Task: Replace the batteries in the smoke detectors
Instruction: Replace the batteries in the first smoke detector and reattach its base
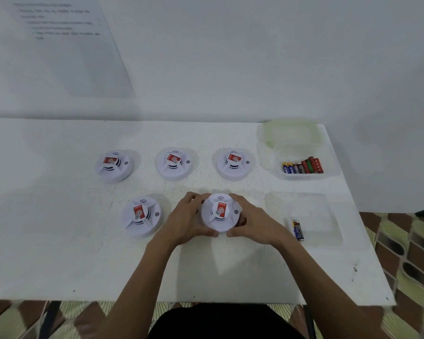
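Left hand and right hand reach forward side by side, fingers curled round opposite edges of the round white plastic smoke detector at front centre of the white table; resting or lifted, cannot tell. Red label on its top: print too small to read. Blue-and-silver cylindrical battery lies near the right wrist, lettering illegible.

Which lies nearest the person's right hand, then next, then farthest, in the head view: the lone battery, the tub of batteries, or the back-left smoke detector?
1. lone battery, just right of the right hand, which holds the front smoke detector.
2. tub of batteries, back right.
3. back-left smoke detector, far left.
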Demonstrator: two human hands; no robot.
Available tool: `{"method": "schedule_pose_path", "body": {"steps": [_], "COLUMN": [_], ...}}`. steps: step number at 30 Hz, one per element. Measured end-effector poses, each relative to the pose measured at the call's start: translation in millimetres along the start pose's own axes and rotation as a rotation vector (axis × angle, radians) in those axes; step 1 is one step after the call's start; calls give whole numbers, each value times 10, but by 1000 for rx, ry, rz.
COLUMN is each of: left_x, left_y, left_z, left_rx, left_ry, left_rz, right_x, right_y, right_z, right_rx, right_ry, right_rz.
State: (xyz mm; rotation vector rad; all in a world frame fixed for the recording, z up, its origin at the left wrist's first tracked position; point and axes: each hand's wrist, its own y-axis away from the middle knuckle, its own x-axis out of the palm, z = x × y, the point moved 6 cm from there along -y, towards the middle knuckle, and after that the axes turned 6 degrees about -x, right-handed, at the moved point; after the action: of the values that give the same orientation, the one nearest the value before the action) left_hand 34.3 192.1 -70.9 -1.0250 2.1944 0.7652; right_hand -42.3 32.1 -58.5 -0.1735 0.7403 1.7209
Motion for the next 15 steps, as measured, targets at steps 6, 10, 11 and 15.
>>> {"method": "schedule_pose_path", "body": {"steps": [6,10,11,15], "left_x": [29,44,41,-97], "left_y": [4,57,77,242], "left_z": [12,22,34,37], "left_rx": [-16,-21,-26,-22], "left_ry": [-18,1,12,-6], "left_rz": [16,-4,-6,-40], "right_x": [-1,-5,-4,-71], "right_y": [-13,44,58,134], "right_z": [37,96,110,265], "right_rx": [27,46,54,38], "right_ry": [12,7,28,112], "right_rz": [14,33,37,-50]}}
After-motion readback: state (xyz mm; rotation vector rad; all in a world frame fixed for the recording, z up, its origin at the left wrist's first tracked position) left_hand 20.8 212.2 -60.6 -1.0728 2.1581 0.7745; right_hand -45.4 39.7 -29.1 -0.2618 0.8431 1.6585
